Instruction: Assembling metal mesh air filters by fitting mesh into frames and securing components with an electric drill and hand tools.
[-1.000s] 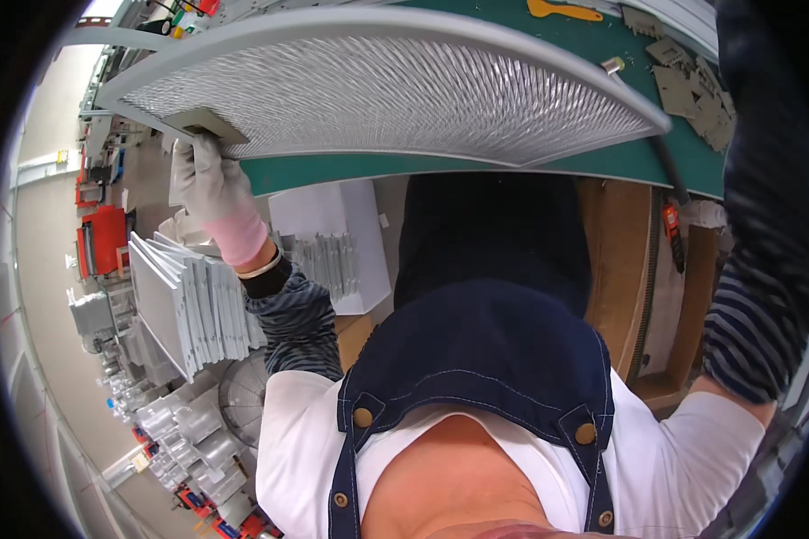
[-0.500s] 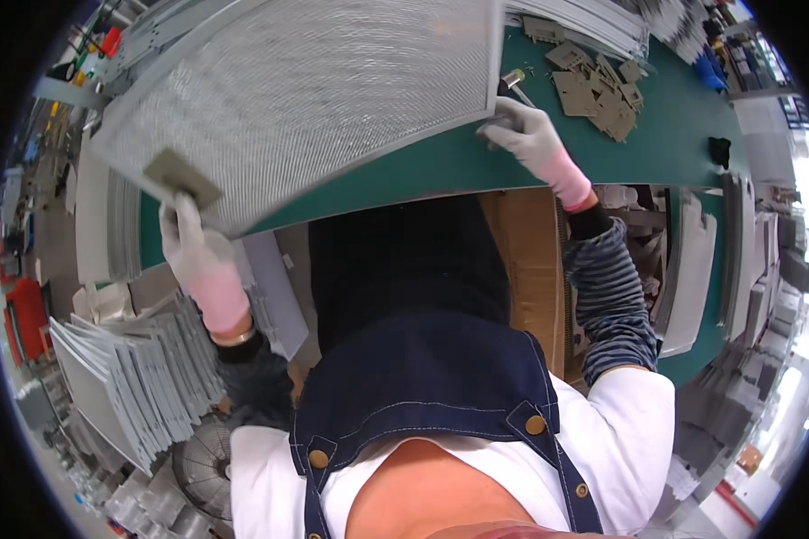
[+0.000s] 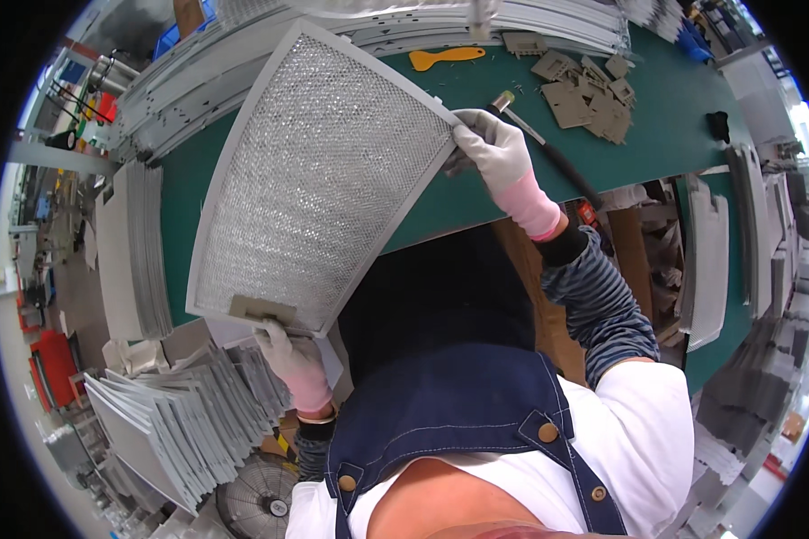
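A framed metal mesh filter panel (image 3: 306,171) is held up at a tilt between my two gloved hands, over the front edge of the green table. My left hand (image 3: 294,364) grips its lower edge beside a small tan plate (image 3: 262,310) set in the mesh. Round the panel's upper right corner my right hand (image 3: 494,153) is closed, its fingers partly behind the frame. Just beyond that hand lies a hammer (image 3: 548,148) with a dark handle.
A yellow scraper (image 3: 445,57) and a pile of tan plates (image 3: 593,97) lie on the green table (image 3: 665,117). Long metal strips stretch along its back. Stacked panels (image 3: 171,422) stand at lower left, near a fan (image 3: 256,499). More panels (image 3: 708,260) lean at the right.
The panel has swung from lying wide across the table to a steeper slant, its lower end coming down toward me. My left hand moved down and right with it; my right hand shifted slightly left.
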A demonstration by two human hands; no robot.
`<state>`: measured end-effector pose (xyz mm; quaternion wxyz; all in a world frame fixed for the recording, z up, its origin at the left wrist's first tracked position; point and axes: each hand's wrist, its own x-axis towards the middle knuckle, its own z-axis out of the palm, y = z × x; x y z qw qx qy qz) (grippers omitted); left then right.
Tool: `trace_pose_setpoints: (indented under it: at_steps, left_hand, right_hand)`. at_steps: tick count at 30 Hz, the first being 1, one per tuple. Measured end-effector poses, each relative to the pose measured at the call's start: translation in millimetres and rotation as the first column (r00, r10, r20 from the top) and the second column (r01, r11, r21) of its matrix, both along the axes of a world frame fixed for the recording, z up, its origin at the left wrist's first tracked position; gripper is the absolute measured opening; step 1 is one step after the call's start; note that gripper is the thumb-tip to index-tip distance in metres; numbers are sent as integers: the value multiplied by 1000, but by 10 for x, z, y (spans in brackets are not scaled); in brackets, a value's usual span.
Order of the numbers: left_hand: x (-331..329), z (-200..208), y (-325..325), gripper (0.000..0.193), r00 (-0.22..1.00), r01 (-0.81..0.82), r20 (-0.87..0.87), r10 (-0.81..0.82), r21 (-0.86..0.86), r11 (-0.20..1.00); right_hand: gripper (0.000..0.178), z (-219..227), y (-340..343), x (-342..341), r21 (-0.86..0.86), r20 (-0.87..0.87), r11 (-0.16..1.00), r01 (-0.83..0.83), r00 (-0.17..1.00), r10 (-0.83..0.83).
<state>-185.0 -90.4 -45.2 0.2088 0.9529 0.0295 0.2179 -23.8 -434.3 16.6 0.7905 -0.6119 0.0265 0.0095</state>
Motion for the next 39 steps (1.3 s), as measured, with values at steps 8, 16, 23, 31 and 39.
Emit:
trace_pose_setpoints:
  at_steps: [8,16,23,31,39]
  left_hand:
    - [-5,42,27,45,983,81,162,-86,39,996]
    - [644,746,35,26,998,37,68,10,-651,758]
    - [1624,546,494,30,783,546,170,-598,272,792]
    - [1813,279,353,33,816,535,-86,-572,486,691]
    - [1914,106,348,42,922,386,-25,-386,21,922]
  right_hand:
    - [25,-11,-143,-20,-220,-1,973,-71,997,72]
    - [18,-324,-220,-18,-61,107,995,84,991,-77]
    - [34,-465,-749,92,-879,472,111,464,815,335]
    - [24,-626,-876,409,-904,320,-330,273,942,-97]
    - [24,-20,-964,83,-872,213,484,68,944,250]
